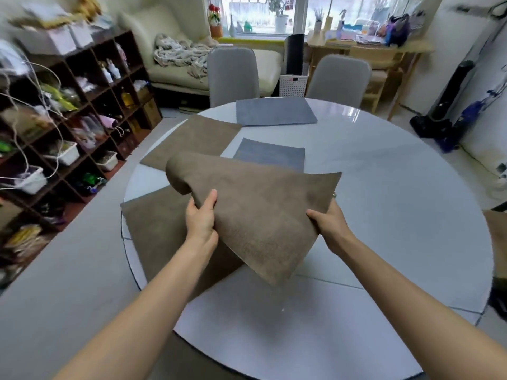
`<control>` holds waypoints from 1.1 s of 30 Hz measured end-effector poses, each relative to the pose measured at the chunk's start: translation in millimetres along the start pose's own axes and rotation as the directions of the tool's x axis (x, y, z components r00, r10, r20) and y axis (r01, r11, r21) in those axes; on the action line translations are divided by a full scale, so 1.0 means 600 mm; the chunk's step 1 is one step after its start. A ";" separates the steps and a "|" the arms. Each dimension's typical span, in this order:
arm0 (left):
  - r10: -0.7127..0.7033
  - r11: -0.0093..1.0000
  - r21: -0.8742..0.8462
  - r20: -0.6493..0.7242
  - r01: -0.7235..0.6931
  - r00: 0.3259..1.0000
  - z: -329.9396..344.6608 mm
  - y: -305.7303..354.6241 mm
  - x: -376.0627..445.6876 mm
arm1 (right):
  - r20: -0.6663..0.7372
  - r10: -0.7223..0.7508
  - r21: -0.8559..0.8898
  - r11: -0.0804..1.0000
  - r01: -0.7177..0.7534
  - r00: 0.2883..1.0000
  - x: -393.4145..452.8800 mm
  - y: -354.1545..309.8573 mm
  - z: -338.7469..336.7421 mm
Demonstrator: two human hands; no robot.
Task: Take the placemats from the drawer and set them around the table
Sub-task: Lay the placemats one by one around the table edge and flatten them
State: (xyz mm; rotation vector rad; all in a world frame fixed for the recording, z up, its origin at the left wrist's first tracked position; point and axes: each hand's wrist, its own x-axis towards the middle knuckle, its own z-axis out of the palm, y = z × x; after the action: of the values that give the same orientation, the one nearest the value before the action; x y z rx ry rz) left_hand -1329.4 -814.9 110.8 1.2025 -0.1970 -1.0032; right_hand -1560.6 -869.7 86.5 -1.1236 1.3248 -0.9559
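Note:
I hold a brown placemat (258, 204) in the air over the round white table (384, 215). My left hand (201, 215) pinches its left edge, thumb on top, and that side curls over. My right hand (327, 219) grips its right edge. Flat on the table lie a brown placemat (192, 139) at the far left, another brown placemat (156, 226) at the near left under the held one, a grey placemat (274, 111) at the far edge and a second grey placemat (270, 153) near the middle. A brown piece (498, 237) shows at the right edge.
Two grey chairs (233, 72) (338, 78) stand behind the table's far side. A dark cube shelf (82, 111) full of items lines the left wall. A cream sofa (175, 50) with a blanket sits at the back. A dark tower unit (450, 94) stands at the right.

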 end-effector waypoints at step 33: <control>-0.352 -0.274 0.921 0.173 -0.278 0.920 0.149 -0.486 -0.323 | 0.123 0.180 -0.699 0.714 -0.043 0.976 0.052 0.248 -0.432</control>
State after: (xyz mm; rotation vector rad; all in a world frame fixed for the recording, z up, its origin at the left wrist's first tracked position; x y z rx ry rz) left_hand -1653.4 -736.4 -28.8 2.5643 -1.7396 -1.0333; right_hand -1829.9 -884.1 -45.4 -1.6280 1.6275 -0.2184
